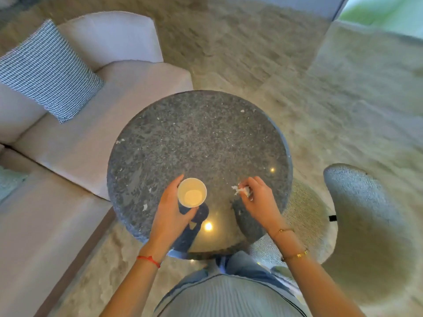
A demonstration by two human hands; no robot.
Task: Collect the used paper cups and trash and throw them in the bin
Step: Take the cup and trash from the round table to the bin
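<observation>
My left hand (170, 212) grips a white paper cup (191, 192) upright above the near side of a round dark speckled table (199, 138); the cup looks empty inside. My right hand (257, 200) pinches a small crumpled white paper scrap (241, 191) just above the table's near right part. Small white paper bits lie on the tabletop: one at the left edge (120, 141), one near the cup (145, 207), one at the far right (242, 110). No bin is in view.
A pale sofa (96, 143) with a checked cushion (47, 72) stands left of the table. A grey rounded chair (359, 202) is at the right. Beige carpet (251, 53) surrounds the table.
</observation>
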